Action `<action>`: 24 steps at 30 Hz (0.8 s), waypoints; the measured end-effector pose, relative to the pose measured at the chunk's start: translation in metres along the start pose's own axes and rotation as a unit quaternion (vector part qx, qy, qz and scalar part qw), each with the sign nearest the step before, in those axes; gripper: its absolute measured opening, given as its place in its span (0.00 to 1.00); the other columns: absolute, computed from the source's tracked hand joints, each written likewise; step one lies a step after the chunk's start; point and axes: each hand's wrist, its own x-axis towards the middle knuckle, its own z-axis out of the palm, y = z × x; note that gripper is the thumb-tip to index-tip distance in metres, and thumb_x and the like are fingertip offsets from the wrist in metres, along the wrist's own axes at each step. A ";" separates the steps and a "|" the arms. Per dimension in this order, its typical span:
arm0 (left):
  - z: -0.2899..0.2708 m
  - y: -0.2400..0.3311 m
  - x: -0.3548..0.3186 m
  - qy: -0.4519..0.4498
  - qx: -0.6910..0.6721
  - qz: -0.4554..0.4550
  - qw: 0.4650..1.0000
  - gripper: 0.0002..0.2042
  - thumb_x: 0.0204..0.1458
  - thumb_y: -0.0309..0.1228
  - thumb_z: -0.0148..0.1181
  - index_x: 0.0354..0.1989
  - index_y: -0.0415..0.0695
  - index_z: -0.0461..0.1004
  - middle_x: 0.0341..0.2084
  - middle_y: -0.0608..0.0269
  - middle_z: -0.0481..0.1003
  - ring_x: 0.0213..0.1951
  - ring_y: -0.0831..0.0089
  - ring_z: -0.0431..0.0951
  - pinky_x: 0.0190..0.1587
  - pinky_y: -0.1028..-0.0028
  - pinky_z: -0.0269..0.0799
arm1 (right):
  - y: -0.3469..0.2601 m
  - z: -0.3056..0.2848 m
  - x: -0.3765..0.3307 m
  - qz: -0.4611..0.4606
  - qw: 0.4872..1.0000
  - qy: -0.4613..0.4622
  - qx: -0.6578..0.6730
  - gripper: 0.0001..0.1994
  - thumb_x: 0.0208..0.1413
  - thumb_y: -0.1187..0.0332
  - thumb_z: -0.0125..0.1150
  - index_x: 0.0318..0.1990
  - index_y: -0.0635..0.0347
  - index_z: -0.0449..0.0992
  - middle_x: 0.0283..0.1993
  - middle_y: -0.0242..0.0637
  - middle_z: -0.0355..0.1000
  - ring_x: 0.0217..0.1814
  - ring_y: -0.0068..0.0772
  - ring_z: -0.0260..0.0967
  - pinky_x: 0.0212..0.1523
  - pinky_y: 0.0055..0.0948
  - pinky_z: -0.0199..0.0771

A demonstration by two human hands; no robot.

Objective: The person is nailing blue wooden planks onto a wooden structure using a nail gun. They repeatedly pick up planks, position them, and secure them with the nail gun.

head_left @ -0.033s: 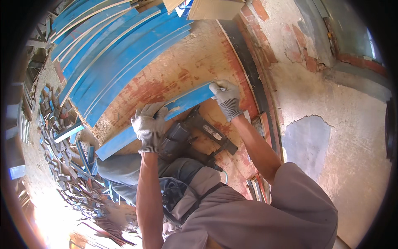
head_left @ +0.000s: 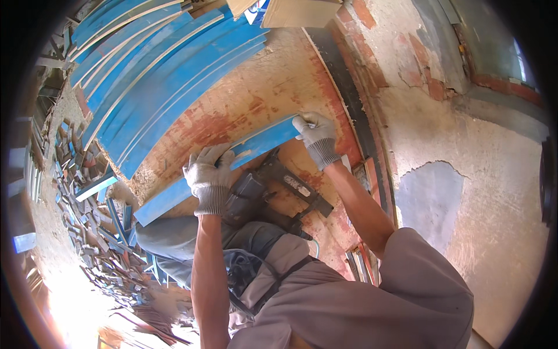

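Far left: heap of offcuts (head_left: pixel 110 250), small angular pieces, some blue-faced, jumbled. Upper left: stack of blue boards (head_left: pixel 174 96), long, flat, smooth-faced, pale raw edges showing, fanned unevenly on the worn tabletop (head_left: pixel 290 70); that surface is tan, blotched red and scuffed. Blue strip (head_left: pixel 264 141), narrow and straight-edged, slants from near the boards' lower corner up to centre-right, held in both hands. Left hand (head_left: pixel 208 168), in a pale knit glove with ribbed cuff, has fingers bent over the strip's middle, holding it and hiding that part. Dark tool (head_left: pixel 285 180), blocky and hard-cased, lies between the forearms on the strip's near side; whether they touch, cannot tell. Cardboard (head_left: pixel 299 13) sits at the top edge. Right hand (head_left: pixel 315 129), similarly gloved, pinches the strip's right end. Beyond: dark rail (head_left: pixel 340 75), then rough plaster wall (head_left: pixel 494 174) with grey patch (head_left: pixel 430 198).
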 end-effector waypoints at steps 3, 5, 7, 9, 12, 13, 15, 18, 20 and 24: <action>-0.002 0.005 0.000 -0.007 0.004 -0.018 1.000 0.10 0.46 0.37 0.68 0.37 0.53 0.85 0.34 0.68 0.82 0.42 0.67 0.76 0.56 0.65 0.63 | -0.001 -0.002 0.002 0.008 1.000 -0.008 0.013 0.08 0.55 0.69 0.67 0.36 0.66 0.81 0.22 0.29 0.72 0.19 0.16 0.66 0.19 0.20 0.65; -0.001 0.005 0.001 -0.009 0.007 -0.023 1.000 0.10 0.47 0.37 0.68 0.37 0.54 0.85 0.34 0.69 0.81 0.43 0.68 0.76 0.57 0.64 0.61 | -0.002 -0.001 0.003 0.013 1.000 -0.004 0.020 0.08 0.55 0.69 0.68 0.36 0.66 0.81 0.23 0.30 0.72 0.19 0.16 0.66 0.19 0.19 0.65; 0.002 0.005 0.001 -0.003 0.014 -0.022 1.000 0.10 0.47 0.37 0.68 0.38 0.55 0.85 0.33 0.70 0.82 0.43 0.69 0.76 0.57 0.64 0.61 | -0.001 -0.001 0.004 0.018 0.999 0.005 0.028 0.08 0.55 0.68 0.68 0.36 0.66 0.81 0.23 0.30 0.73 0.19 0.16 0.65 0.19 0.19 0.64; 0.002 0.007 0.002 -0.011 0.021 -0.027 0.999 0.10 0.47 0.37 0.68 0.37 0.55 0.85 0.33 0.69 0.82 0.43 0.68 0.76 0.57 0.65 0.60 | -0.002 -0.005 0.006 0.030 0.999 -0.004 0.030 0.09 0.55 0.68 0.68 0.35 0.66 0.81 0.24 0.31 0.73 0.22 0.18 0.67 0.22 0.21 0.67; 0.002 0.007 0.001 -0.002 0.016 -0.034 0.999 0.09 0.47 0.37 0.68 0.37 0.54 0.85 0.33 0.69 0.82 0.43 0.68 0.76 0.57 0.65 0.60 | -0.012 -0.008 -0.004 -0.043 0.995 0.001 -0.094 0.11 0.55 0.68 0.67 0.39 0.68 0.80 0.30 0.35 0.76 0.28 0.24 0.71 0.29 0.27 0.71; 0.002 0.007 0.000 0.005 0.012 -0.036 0.999 0.09 0.47 0.37 0.68 0.37 0.54 0.85 0.33 0.69 0.82 0.43 0.68 0.76 0.57 0.65 0.60 | -0.018 -0.008 -0.010 -0.082 0.984 0.006 -0.156 0.12 0.55 0.68 0.67 0.41 0.68 0.79 0.32 0.37 0.77 0.31 0.27 0.72 0.31 0.29 0.72; 0.002 0.004 -0.001 0.006 0.014 -0.038 0.999 0.09 0.47 0.38 0.67 0.36 0.54 0.85 0.32 0.68 0.82 0.44 0.67 0.76 0.57 0.65 0.60 | -0.030 -0.013 -0.047 -0.243 0.921 0.039 -0.303 0.17 0.55 0.69 0.65 0.49 0.69 0.75 0.39 0.41 0.77 0.38 0.37 0.73 0.38 0.33 0.74; 0.003 0.004 0.002 0.005 0.019 -0.038 0.999 0.09 0.47 0.38 0.67 0.36 0.53 0.85 0.32 0.67 0.82 0.44 0.66 0.76 0.57 0.65 0.60 | -0.034 -0.022 -0.125 -0.175 0.907 -0.139 -0.358 0.33 0.54 0.66 0.65 0.65 0.72 0.60 0.51 0.51 0.74 0.47 0.52 0.73 0.47 0.39 0.75; 0.004 0.003 0.002 0.001 0.019 -0.033 0.999 0.09 0.47 0.38 0.68 0.36 0.53 0.85 0.32 0.67 0.82 0.44 0.66 0.76 0.57 0.65 0.60 | -0.027 -0.009 -0.175 -0.144 0.832 -0.207 -0.494 0.44 0.52 0.58 0.67 0.69 0.74 0.51 0.55 0.57 0.71 0.49 0.53 0.74 0.52 0.42 0.74; 0.005 0.005 0.001 0.009 0.015 -0.028 0.999 0.10 0.47 0.39 0.67 0.36 0.53 0.85 0.32 0.66 0.82 0.43 0.66 0.76 0.56 0.65 0.61 | 0.028 0.037 -0.197 -0.016 0.810 -0.247 -0.532 0.53 0.48 0.50 0.69 0.70 0.74 0.45 0.57 0.63 0.68 0.51 0.55 0.74 0.51 0.45 0.75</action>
